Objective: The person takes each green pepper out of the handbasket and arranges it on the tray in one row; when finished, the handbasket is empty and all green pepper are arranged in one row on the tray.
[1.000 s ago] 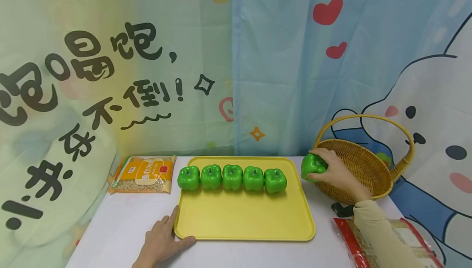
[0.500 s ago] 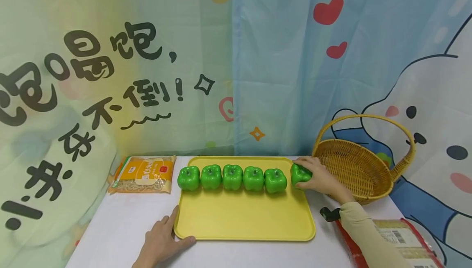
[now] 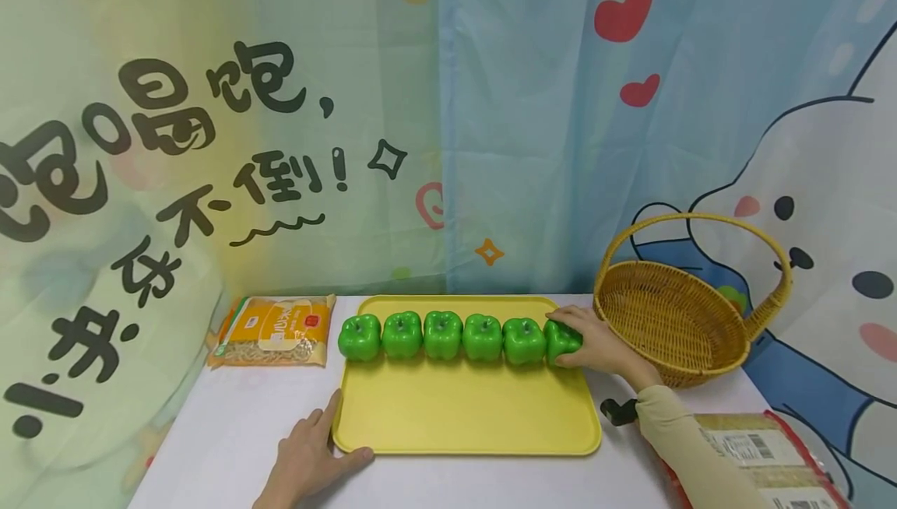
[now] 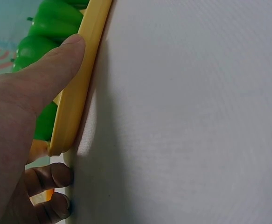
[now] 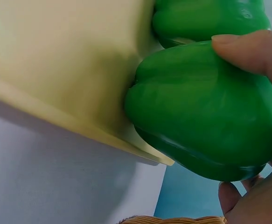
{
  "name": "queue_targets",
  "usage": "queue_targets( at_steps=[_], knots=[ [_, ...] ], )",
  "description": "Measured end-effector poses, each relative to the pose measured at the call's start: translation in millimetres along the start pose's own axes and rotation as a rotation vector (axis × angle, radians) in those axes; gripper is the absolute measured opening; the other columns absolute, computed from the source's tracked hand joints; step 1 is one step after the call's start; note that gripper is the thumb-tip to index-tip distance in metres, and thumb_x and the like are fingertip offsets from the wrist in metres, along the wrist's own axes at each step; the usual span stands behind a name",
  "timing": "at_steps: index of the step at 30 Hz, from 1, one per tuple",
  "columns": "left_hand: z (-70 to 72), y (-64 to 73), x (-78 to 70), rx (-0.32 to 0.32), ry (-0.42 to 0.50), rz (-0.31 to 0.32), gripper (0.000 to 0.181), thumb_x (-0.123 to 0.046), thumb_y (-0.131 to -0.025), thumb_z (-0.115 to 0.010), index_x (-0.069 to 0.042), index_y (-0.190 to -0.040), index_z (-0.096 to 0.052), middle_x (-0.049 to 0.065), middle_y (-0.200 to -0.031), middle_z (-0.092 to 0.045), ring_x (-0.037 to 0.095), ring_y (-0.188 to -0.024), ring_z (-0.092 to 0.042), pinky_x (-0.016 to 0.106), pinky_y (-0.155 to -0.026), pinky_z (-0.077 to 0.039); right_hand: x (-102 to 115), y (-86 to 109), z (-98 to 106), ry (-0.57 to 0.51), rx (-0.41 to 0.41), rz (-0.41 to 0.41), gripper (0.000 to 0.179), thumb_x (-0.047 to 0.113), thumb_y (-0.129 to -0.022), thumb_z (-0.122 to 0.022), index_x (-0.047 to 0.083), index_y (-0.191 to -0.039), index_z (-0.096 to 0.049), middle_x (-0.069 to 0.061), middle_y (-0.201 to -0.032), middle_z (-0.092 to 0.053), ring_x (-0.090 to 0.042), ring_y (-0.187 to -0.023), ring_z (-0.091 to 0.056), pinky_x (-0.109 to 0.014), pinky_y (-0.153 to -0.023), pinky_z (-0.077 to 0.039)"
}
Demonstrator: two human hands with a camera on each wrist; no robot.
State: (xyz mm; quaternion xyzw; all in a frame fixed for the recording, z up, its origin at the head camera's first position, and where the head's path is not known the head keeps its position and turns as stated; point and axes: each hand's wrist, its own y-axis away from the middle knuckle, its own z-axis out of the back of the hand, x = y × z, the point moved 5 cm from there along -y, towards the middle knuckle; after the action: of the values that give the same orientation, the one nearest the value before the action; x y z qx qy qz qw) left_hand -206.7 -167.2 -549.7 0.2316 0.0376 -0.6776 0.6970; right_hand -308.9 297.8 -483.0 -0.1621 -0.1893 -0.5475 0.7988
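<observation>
Fingers and thumb of my right hand (image 3: 596, 345) hold a shiny green bell pepper (image 3: 562, 340) at the right end of a row on the yellow tray (image 3: 466, 412). In the right wrist view, the held bell pepper (image 5: 201, 112) lies on its side right against its neighbour (image 5: 210, 21), thumb over the top. Several more green bell peppers (image 3: 442, 335) stand side by side to its left, stems up. My left hand (image 3: 308, 451) rests at the tray's front left corner. Its thumb (image 4: 56, 65) lies along the front rim, with the index finger at the left side.
A wicker basket (image 3: 673, 322) with a tall handle stands right of the tray. Behind the tray's left end lies an orange noodle-like packet (image 3: 276, 331). A red-edged clear packet (image 3: 760, 447) lies beneath the right forearm. A printed curtain (image 3: 518, 120) hangs along the table's back.
My right hand has carried the bell pepper left from beside the basket onto the tray, up to the row's right end. The left hand has stayed at the tray corner.
</observation>
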Motion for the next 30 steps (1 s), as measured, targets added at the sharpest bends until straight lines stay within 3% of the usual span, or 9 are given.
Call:
queue_targets(
  at_steps=[30],
  knots=[
    [1.7,-2.1,0.7,-0.005,-0.006,-0.023,0.119,-0.082,-0.069,-0.069,-0.012,-0.157,-0.032,0.008,-0.114,-0.061,0.026,-0.098,-0.056,0.063,-0.088,-0.051,-6.2,-3.4,-5.1,-0.036,-0.018,-0.042,0.085,0.026,-0.074,-0.087,0.004,-0.146,-0.047,-0.024,-0.15,-0.045,-0.043,-0.131,-0.036,-0.071,-0.099,-0.032]
  ],
)
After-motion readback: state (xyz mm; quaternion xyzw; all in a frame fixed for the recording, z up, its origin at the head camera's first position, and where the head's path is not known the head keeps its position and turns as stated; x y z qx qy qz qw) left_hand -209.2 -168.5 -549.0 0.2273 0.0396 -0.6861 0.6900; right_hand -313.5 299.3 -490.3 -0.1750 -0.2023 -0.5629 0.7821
